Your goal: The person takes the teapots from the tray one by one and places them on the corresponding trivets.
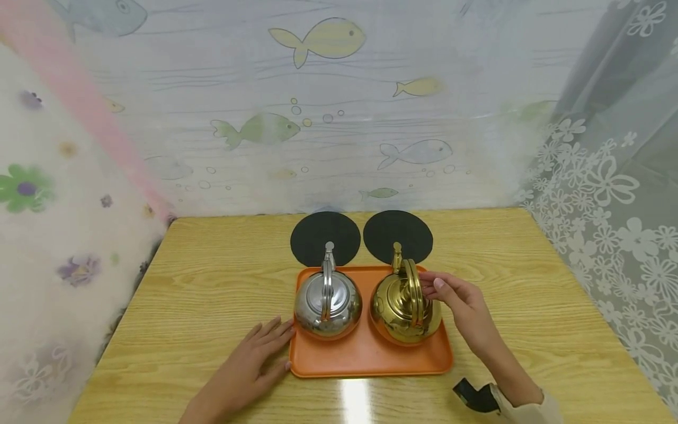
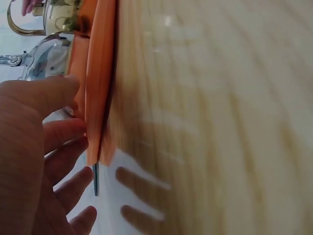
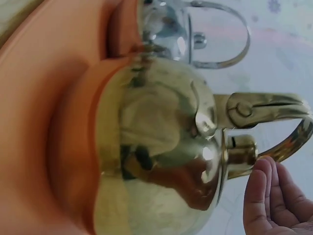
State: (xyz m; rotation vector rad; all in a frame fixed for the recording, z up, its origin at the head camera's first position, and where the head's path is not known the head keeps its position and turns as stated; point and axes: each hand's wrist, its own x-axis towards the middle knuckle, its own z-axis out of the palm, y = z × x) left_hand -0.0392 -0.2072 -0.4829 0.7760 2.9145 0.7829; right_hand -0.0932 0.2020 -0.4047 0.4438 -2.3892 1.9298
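Observation:
A silver kettle [image 1: 328, 300] and a gold kettle [image 1: 405, 312] stand side by side on an orange tray [image 1: 365, 359], their arched handles raised. At the tray's left edge lies my left hand [image 1: 251, 365], its spread fingertips touching or very close to the rim. My right hand [image 1: 455, 300] is at the right of the gold kettle, beside its handle [image 1: 413, 288]. In the right wrist view its fingers [image 3: 279, 196] are nearly straight and close together, the tips near the lid knob [image 3: 242, 151]. Whether they touch the knob is hard to tell.
Two round black mats [image 1: 325, 235] lie side by side behind the tray, partly overlapped from view by the spouts. The wooden table [image 1: 222, 259] meets a fish-patterned curtain [image 1: 328, 129] at the back. A black strap [image 1: 474, 396] shows at my right sleeve.

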